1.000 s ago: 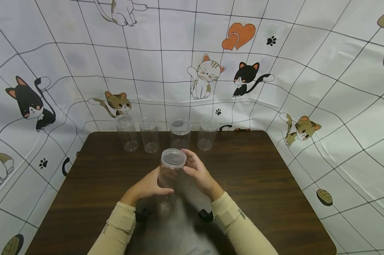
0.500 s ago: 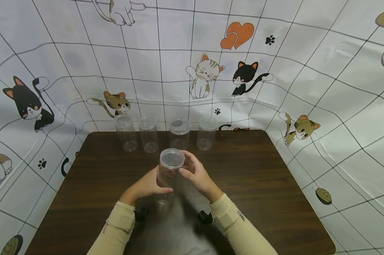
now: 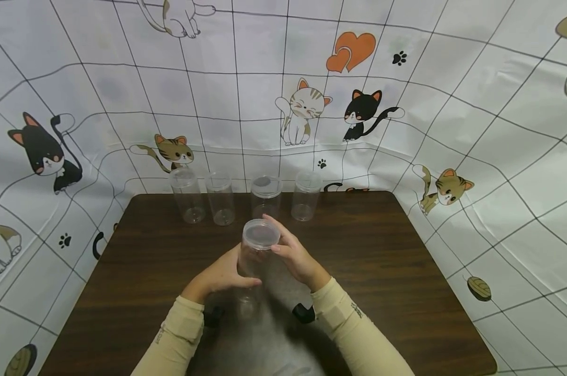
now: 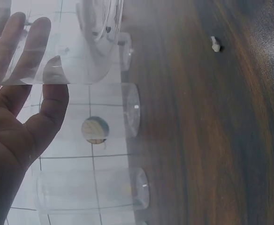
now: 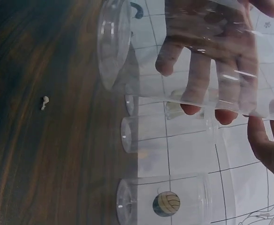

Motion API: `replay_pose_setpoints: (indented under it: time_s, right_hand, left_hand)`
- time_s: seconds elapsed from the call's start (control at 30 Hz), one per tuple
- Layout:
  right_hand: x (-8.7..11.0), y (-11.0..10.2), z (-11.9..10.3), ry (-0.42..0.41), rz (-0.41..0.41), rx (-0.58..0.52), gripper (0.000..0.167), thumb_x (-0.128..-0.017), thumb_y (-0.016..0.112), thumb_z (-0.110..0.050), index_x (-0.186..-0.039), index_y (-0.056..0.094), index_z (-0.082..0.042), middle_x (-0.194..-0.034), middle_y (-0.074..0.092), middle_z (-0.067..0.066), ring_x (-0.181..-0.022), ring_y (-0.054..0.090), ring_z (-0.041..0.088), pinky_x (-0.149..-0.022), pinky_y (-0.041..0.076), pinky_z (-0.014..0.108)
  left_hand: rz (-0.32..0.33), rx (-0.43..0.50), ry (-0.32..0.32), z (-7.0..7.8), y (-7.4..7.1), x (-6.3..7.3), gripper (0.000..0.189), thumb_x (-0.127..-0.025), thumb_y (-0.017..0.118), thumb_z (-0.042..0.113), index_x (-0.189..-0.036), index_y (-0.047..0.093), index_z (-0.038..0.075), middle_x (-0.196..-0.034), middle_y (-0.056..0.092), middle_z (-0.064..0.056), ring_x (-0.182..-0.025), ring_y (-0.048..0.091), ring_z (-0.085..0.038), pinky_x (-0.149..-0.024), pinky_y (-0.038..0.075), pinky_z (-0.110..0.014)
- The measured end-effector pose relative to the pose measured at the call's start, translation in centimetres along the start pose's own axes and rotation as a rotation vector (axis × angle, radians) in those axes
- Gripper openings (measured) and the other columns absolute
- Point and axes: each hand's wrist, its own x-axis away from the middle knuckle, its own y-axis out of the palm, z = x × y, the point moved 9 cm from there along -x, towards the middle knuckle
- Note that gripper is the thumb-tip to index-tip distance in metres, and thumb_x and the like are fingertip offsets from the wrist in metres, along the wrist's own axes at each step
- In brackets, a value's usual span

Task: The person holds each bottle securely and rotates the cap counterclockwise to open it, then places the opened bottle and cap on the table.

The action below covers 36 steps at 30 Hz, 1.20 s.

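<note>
A tall clear plastic jar [image 3: 251,263] stands upright between the hands, topped by a translucent screw lid [image 3: 262,234]. The left hand [image 3: 222,271] grips its body from the left, thumb across the near side. In the right wrist view, the left fingers [image 5: 200,75] show through the clear wall. At the top right, the right hand [image 3: 299,261] holds the lid's rim between its thumb in front and fingers behind. Part of that hand [image 5: 273,145] appears at the right of the right wrist view. The left wrist view shows the jar's round base [image 4: 106,35] close over the table.
Several similar clear jars stand along the back of the dark wooden table [image 3: 382,271], including a left one [image 3: 187,201] and a right one [image 3: 305,198]. A small whitish scrap [image 4: 215,44] lies on the wood. Behind hangs a cat-patterned sheet [image 3: 259,94].
Both hands and the jar have shifted slightly to the right. The right fingers have come further round the lid's far edge. The jars at the back stand where they were.
</note>
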Motion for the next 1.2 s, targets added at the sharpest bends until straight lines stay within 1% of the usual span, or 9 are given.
replay_pose_setpoints:
  time_s: [0.17, 0.27, 0.37, 0.5, 0.67, 0.87, 0.97, 1.1, 1.2]
  right_hand:
    - [0.3, -0.4, -0.4, -0.039, 0.086, -0.019, 0.079, -0.097, 0.055, -0.02, -0.155, 0.011, 0.008, -0.155, 0.029, 0.024, -0.138, 0.037, 0.015, -0.113, 0.03, 0.034]
    - [0.7, -0.6, -0.6, -0.068, 0.135, 0.001, 0.067, -0.097, 0.052, -0.012, -0.148, 0.018, 0.013, -0.149, 0.035, 0.017, -0.136, 0.038, 0.014, -0.11, 0.035, 0.033]
    - [0.9, -0.6, -0.5, -0.073, 0.142, 0.021, 0.062, -0.099, 0.054, -0.014, -0.145, 0.024, 0.015, -0.144, 0.042, 0.009, -0.134, 0.042, 0.015, -0.107, 0.04, 0.033]
    - [0.8, -0.6, -0.2, -0.068, 0.118, 0.039, 0.07, -0.101, 0.061, -0.026, -0.147, 0.026, 0.013, -0.144, 0.045, 0.004, -0.136, 0.042, 0.016, -0.107, 0.04, 0.035]
    - [0.5, -0.3, 0.1, -0.049, 0.069, 0.07, 0.085, -0.096, 0.069, -0.045, -0.152, 0.029, 0.004, -0.141, 0.05, 0.004, -0.128, 0.051, 0.016, -0.102, 0.046, 0.034]
    - [0.1, 0.1, 0.2, -0.017, 0.004, 0.047, 0.094, -0.093, 0.07, -0.053, -0.157, 0.025, -0.001, -0.138, 0.053, 0.006, -0.124, 0.055, 0.016, -0.101, 0.048, 0.034]
    - [0.1, 0.1, 0.3, 0.017, -0.007, 0.027, 0.097, -0.093, 0.069, -0.051, -0.16, 0.018, -0.001, -0.148, 0.045, 0.016, -0.132, 0.048, 0.018, -0.108, 0.041, 0.04]
    - [0.2, 0.1, 0.5, 0.05, 0.001, 0.002, 0.103, -0.094, 0.068, -0.048, -0.162, 0.003, -0.005, -0.16, 0.024, 0.025, -0.143, 0.033, 0.025, -0.117, 0.026, 0.048]
    - [0.4, -0.1, 0.8, 0.053, 0.028, -0.004, 0.101, -0.095, 0.067, -0.043, -0.159, -0.002, -0.006, -0.161, 0.017, 0.024, -0.142, 0.032, 0.027, -0.116, 0.027, 0.045]
  left_hand:
    - [0.022, 0.029, -0.007, 0.0, -0.5, 0.1, 0.078, -0.081, 0.086, 0.016, -0.143, 0.04, 0.006, -0.128, 0.061, -0.012, -0.117, 0.059, -0.03, -0.083, 0.058, -0.037]
    - [0.028, 0.039, -0.003, -0.2, -0.7, 0.2, 0.077, -0.082, 0.085, 0.015, -0.143, 0.039, 0.005, -0.128, 0.061, -0.015, -0.116, 0.06, -0.031, -0.081, 0.059, -0.037]
    - [0.026, 0.04, 0.002, -0.3, -0.9, 0.3, 0.078, -0.083, 0.085, 0.015, -0.144, 0.037, 0.005, -0.129, 0.06, -0.016, -0.117, 0.06, -0.032, -0.082, 0.059, -0.037]
    - [0.013, 0.041, 0.0, -0.5, -0.8, 0.3, 0.079, -0.083, 0.084, 0.015, -0.145, 0.037, 0.005, -0.13, 0.058, -0.018, -0.117, 0.06, -0.033, -0.082, 0.059, -0.037]
    - [-0.009, 0.03, -0.008, -0.1, -0.3, 0.1, 0.076, -0.083, 0.085, 0.015, -0.142, 0.038, 0.002, -0.13, 0.06, -0.017, -0.114, 0.061, -0.032, -0.082, 0.058, -0.036]
    - [-0.014, 0.044, -0.007, -0.1, 0.3, 0.0, 0.076, -0.082, 0.085, 0.015, -0.142, 0.039, 0.003, -0.13, 0.059, -0.016, -0.117, 0.058, -0.031, -0.085, 0.056, -0.034]
    - [-0.019, 0.047, -0.006, -0.1, 0.4, -0.1, 0.079, -0.083, 0.085, 0.016, -0.145, 0.037, 0.005, -0.132, 0.058, -0.015, -0.119, 0.058, -0.031, -0.084, 0.057, -0.036]
    - [-0.012, 0.031, -0.008, -0.3, 0.3, -0.2, 0.083, -0.083, 0.085, 0.017, -0.147, 0.035, 0.007, -0.133, 0.057, -0.013, -0.12, 0.058, -0.031, -0.084, 0.058, -0.038]
    - [0.008, -0.02, -0.014, -0.6, 0.0, -0.1, 0.084, -0.082, 0.086, 0.021, -0.148, 0.035, 0.007, -0.132, 0.058, -0.012, -0.12, 0.058, -0.029, -0.086, 0.056, -0.036]
